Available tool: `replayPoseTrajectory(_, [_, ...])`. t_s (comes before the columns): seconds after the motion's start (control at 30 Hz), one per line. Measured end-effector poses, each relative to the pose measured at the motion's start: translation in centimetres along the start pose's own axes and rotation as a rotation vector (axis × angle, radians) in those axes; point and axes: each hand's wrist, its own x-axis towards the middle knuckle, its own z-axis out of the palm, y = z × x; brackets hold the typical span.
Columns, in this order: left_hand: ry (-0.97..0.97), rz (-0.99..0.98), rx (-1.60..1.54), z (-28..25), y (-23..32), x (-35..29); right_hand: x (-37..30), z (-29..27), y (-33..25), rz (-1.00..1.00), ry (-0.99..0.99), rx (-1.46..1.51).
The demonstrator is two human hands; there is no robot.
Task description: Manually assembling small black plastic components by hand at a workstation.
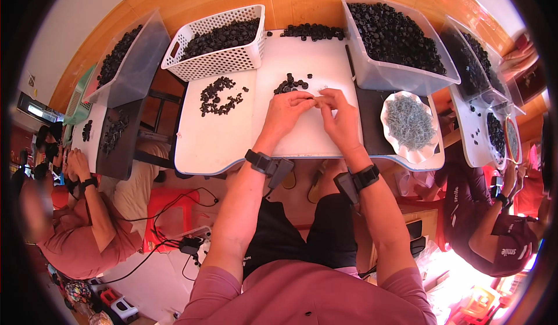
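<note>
My left hand and my right hand meet above the white table, fingertips pinched together. What they hold between them is mostly covered by the fingers and too small to name. Just beyond my left hand lies a small pile of round black plastic parts, with one part lying apart from it. To the left, small black pieces are spread loosely on the tabletop. Right of my right hand, a white scalloped dish holds many thin silvery metal pins.
A white perforated basket and a clear plastic bin, both full of black parts, stand at the table's back. More black parts lie between them. Co-workers sit at tables on the left and right. Black cables hang at lower left.
</note>
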Motion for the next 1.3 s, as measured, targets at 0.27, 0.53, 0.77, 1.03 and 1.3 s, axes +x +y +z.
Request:
replayPoseTrajectory(0.27, [0.096,0.038,0.13,0.4,-0.3,0.0,1.2,-0.5,0.4,0.303,0.187,-0.11])
replayPoseTrajectory(0.53, [0.094,0.126,0.037,-0.1,-1.4,-0.1,0.9,-0.3,1.0,0.231,0.191,-0.108])
replayPoseTrajectory(0.77, [0.148,0.085,0.086,-2.5,1.3,-1.7,0.4,-0.9,0.8,0.244,0.179,-0.111])
replayPoseTrajectory(1.03, [0.661,0.723,0.903,-12.1,10.9,4.8,0.7,-0.4,0.7,0.252,0.204,-0.079])
replayPoseTrajectory(1.3, [-0.07,0.57,1.002,-3.8,5.8,4.8,0.8,-0.6,1.4,0.245,0.241,-0.053])
